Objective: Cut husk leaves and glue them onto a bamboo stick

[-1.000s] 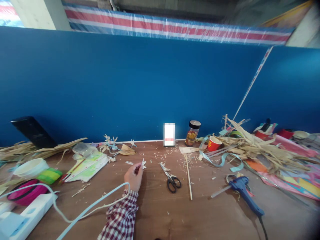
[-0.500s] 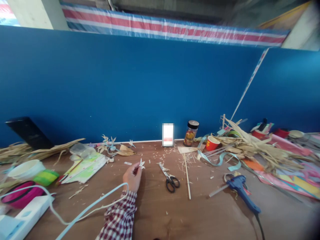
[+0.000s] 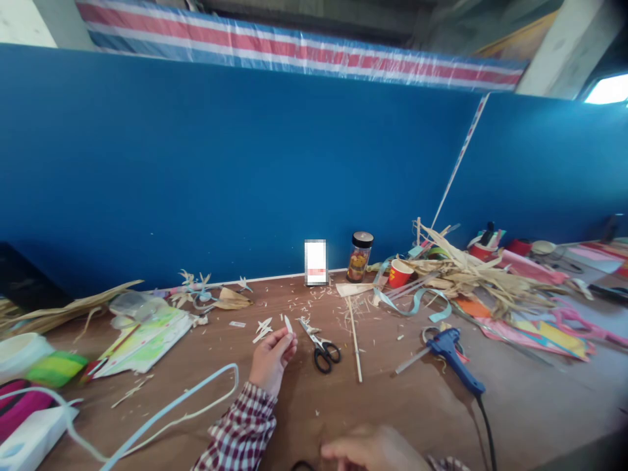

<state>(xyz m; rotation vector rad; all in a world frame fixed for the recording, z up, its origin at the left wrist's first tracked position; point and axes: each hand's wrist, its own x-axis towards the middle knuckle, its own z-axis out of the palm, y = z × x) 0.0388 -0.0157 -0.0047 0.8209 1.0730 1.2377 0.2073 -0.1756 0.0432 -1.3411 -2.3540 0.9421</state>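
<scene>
My left hand (image 3: 275, 356) is closed, thumb and fingertips pinching a small pale pointed petal (image 3: 288, 323) that stands up from the grip. Just beyond it, several similar pale petals (image 3: 263, 329) lie on the brown table (image 3: 206, 425). To the right of this hand rest black-handled scissors (image 3: 324, 353), blades partly crossing pale scraps. My right hand (image 3: 375, 451) is low at the bottom edge, smeared by motion, so its grip cannot be made out. Beside its fingertips a dark curved object (image 3: 301, 466) is cut off by the frame.
A thin stick (image 3: 356, 343), a blue glue gun (image 3: 454, 356) with its cord, a lidded jar (image 3: 360, 256) and a red paper cup (image 3: 400, 273) stand or lie rightward. Dried husks (image 3: 471, 275) pile behind. A looped pale cable (image 3: 196, 386) crosses the left side.
A star-shaped pale piece was in my left hand; now a single petal is there and pale petals lie beyond it. My right hand has come in at the bottom. The view has turned right.
</scene>
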